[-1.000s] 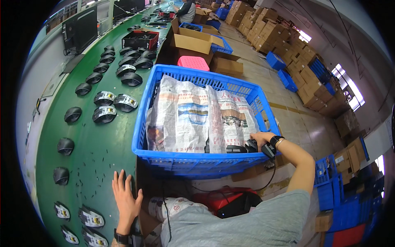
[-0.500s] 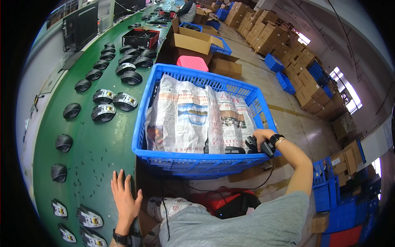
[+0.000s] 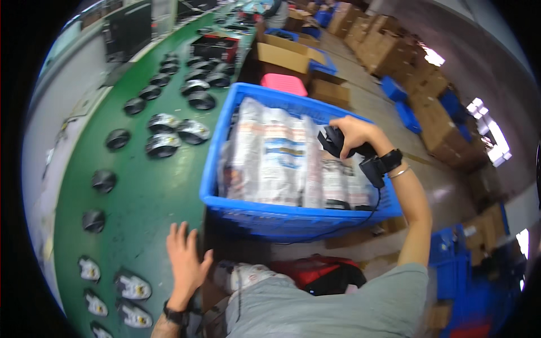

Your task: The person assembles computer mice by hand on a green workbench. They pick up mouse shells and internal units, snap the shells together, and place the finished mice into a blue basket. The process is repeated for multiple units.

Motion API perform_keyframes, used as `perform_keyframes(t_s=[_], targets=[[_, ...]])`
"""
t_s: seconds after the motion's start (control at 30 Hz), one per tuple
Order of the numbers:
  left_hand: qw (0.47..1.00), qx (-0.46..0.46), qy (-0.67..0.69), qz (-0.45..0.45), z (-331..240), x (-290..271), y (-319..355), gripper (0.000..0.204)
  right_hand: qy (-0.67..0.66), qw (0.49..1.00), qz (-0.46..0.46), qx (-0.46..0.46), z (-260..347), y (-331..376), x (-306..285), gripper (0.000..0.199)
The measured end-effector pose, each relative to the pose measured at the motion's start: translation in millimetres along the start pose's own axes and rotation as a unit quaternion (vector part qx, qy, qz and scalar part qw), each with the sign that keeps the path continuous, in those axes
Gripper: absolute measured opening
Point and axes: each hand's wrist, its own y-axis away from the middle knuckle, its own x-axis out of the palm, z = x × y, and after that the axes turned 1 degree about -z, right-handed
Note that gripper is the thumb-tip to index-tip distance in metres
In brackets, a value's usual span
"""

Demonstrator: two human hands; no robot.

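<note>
My right hand (image 3: 359, 135) is closed round a black plastic piece (image 3: 331, 141), blurred by motion, above the right part of a blue crate (image 3: 298, 209). Sheets of newspaper (image 3: 279, 174) lie over the crate's contents, and dark pieces peek out at the near right. Fingers apart and holding nothing, my left hand (image 3: 187, 259) is at the right edge of the green bench (image 3: 152, 208). Nearest to it on the bench are opened mouse bodies (image 3: 133, 286) with pale insides. Dark mouse shells (image 3: 104, 181) stand in a line farther left.
More dark mouse shells (image 3: 202, 100) and a red-and-black box (image 3: 217, 48) stand farther up the bench. Behind the crate are a pink stool (image 3: 283, 84) and open cardboard boxes (image 3: 282, 54). Stacked cartons (image 3: 389, 50) line the far right. A cable hangs from my right wrist device (image 3: 378, 168).
My right hand has lifted from the crate's near right corner up over the newspaper, with the black piece in it. The whole view has shifted; my left hand stays spread by the bench edge.
</note>
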Motion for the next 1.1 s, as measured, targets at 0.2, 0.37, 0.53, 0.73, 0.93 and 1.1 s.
perform_keyframes(t_s=[0.2,0.37,0.53,0.73,0.93,1.1], targets=[[1.0,0.018,-0.015,-0.014,13,3,1,0.058,0.059,0.943,-0.078,-0.317,246,-115,-29,0.077],[0.995,0.026,0.076,-0.063,25,13,3,0.049,0.119,0.901,0.058,-0.414,381,-192,41,0.086],[0.98,-0.009,0.173,-0.095,31,14,9,0.038,0.208,0.89,0.064,-0.402,427,-180,83,0.097],[0.975,-0.006,0.191,-0.115,30,17,9,0.032,-0.004,0.815,-0.089,-0.572,387,-162,80,0.104],[0.969,-0.016,0.206,-0.133,32,17,9,0.031,-0.028,0.859,-0.169,-0.482,361,-139,92,0.079],[0.945,-0.056,0.273,-0.172,34,18,5,0.03,-0.082,0.914,-0.221,-0.329,336,-103,121,0.067]])
